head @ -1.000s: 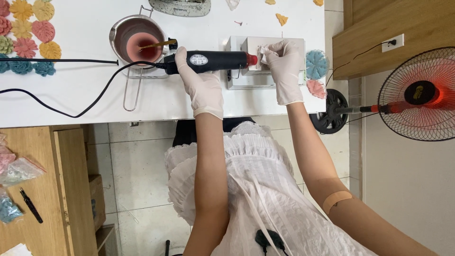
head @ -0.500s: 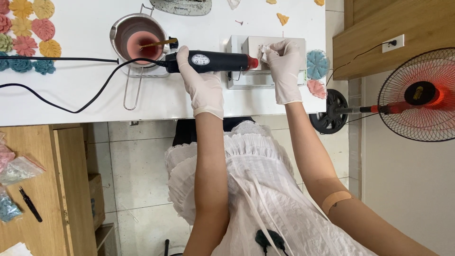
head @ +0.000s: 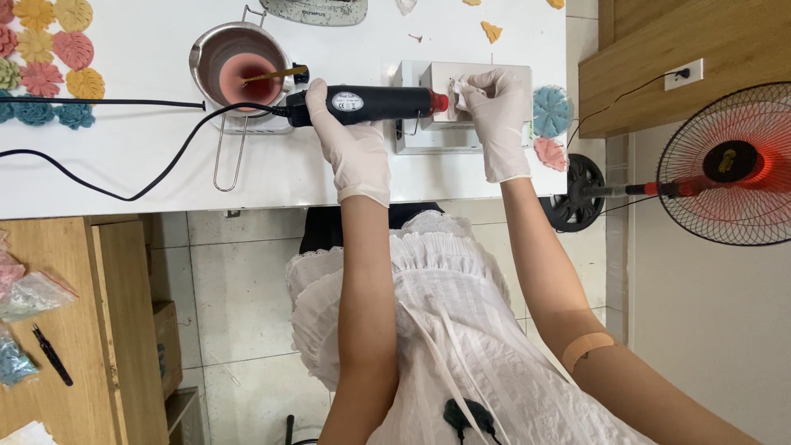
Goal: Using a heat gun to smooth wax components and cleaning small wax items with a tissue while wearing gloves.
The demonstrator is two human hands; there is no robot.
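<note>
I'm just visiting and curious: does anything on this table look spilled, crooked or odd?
Mostly tidy. A few small orange scraps lie loose near the table's far edge, and the black cord trails across it. Both gloved hands, left hand and right hand, look steady.

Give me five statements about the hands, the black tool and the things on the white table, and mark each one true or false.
1. The left hand grips the black heat tool. True.
2. The heat tool's red tip points toward the metal pot. False: it points away from the pot, toward the right hand at the small white box.
3. Both hands are bare. False: both wear white gloves.
4. The metal pot holds a pinkish-red fill, with a stick resting in it. True.
5. The fan stands on the white table. False: it stands off the table's right end, beside it.
</note>
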